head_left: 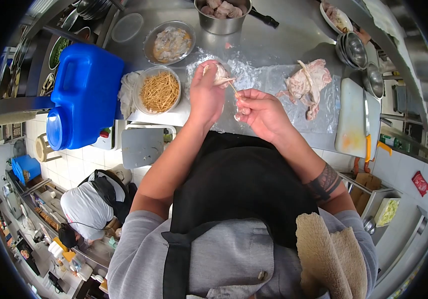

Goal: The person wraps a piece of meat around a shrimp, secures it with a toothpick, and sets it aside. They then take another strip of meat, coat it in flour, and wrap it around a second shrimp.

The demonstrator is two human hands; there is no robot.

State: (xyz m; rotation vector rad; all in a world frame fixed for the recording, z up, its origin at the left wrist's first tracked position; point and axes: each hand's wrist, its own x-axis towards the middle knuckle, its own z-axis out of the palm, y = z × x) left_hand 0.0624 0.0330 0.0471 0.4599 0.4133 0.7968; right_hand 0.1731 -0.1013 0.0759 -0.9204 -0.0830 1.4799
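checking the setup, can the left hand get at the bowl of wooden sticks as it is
Probably yes: the left hand is close beside the open bowl of wooden sticks, nothing covers it, but the piece of meat it holds would hamper picking.

The worktop [294,35] is silver-grey, patched white with powder [246,74]. At its left edge the jug [87,74] is solid blue; nearby sticks [159,91] are straw-tan. Toward the right edge, the meat [306,82] is pale pink and cream, the white board [351,107] stained yellow-orange, the knife handle [368,148] orange-yellow. The apron [244,184] is black, the shirt [229,249] heathered grey.
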